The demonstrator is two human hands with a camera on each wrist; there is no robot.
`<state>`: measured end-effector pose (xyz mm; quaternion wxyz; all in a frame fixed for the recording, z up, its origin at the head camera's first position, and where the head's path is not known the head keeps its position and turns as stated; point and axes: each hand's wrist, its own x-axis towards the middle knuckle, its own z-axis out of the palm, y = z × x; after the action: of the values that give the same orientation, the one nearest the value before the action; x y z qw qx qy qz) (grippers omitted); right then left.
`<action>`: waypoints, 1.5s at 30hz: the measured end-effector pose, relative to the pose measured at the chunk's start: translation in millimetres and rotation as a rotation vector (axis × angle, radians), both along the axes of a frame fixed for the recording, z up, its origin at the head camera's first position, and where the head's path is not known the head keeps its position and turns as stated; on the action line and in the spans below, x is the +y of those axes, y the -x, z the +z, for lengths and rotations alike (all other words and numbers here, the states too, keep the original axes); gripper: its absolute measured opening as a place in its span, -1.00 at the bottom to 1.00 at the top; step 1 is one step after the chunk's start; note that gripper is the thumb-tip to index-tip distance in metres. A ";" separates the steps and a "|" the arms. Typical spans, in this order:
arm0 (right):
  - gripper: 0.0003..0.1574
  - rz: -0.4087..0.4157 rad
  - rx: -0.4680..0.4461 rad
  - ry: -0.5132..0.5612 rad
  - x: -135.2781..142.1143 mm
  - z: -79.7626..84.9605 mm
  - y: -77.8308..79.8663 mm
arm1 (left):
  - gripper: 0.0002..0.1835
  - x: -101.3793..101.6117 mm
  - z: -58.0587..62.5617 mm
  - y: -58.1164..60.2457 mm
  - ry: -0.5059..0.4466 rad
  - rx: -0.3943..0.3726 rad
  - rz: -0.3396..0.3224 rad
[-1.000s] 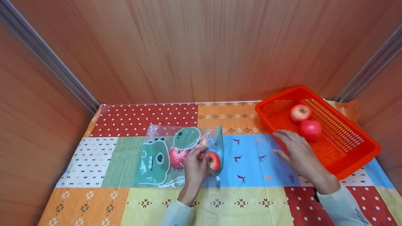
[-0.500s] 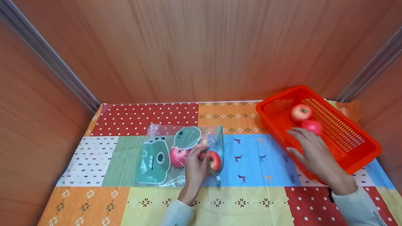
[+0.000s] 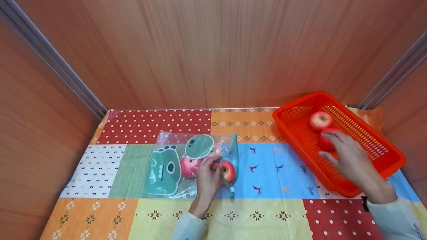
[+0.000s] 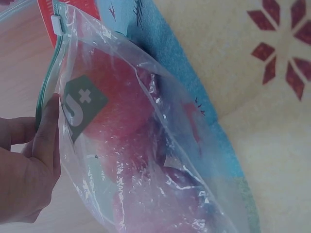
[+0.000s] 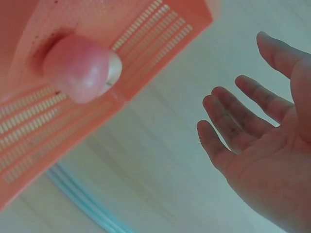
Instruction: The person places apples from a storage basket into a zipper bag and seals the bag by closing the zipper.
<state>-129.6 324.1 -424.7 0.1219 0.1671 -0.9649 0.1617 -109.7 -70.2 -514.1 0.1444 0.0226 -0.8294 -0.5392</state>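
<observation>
My left hand pinches the green zip edge of a clear zip bag printed with a green cartoon animal. Several red apples lie inside it, one of them by the opening. A white slider sits on the zip. Over the orange-red plastic basket, my right hand hovers with fingers loosely spread and holding nothing. Its fingertips overlap a red apple in the head view. A paler apple sits just behind that one, stem up.
A patchwork-patterned cloth covers the table. Wood-grain panels stand at the back and both sides, close behind the basket. A piece of orange-brown material lies between the basket and the right panel.
My right hand has moved rightward from the basket's left rim to over the basket, up to the nearer apple. The left hand and the bag have stayed in place.
</observation>
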 end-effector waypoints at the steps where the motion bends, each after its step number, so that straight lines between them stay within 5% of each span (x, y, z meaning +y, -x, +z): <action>1: -0.03 -0.004 -0.009 -0.001 2.2 0.9 0.9 | -0.70 0.0 0.2 0.0 -0.001 -0.002 -0.001; 23: -0.11 -0.027 -0.101 0.014 39.6 6.2 27.6 | -0.71 -0.2 -0.6 0.0 0.014 0.013 0.009; 45: -0.08 -0.067 -0.356 0.053 62.4 -2.8 57.5 | -0.73 0.1 -0.8 0.8 0.028 0.038 0.006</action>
<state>-187.1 386.5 -427.5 -0.0412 0.1002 -0.9717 0.2100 -110.5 -70.2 -514.9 0.1623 0.0129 -0.8339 -0.5274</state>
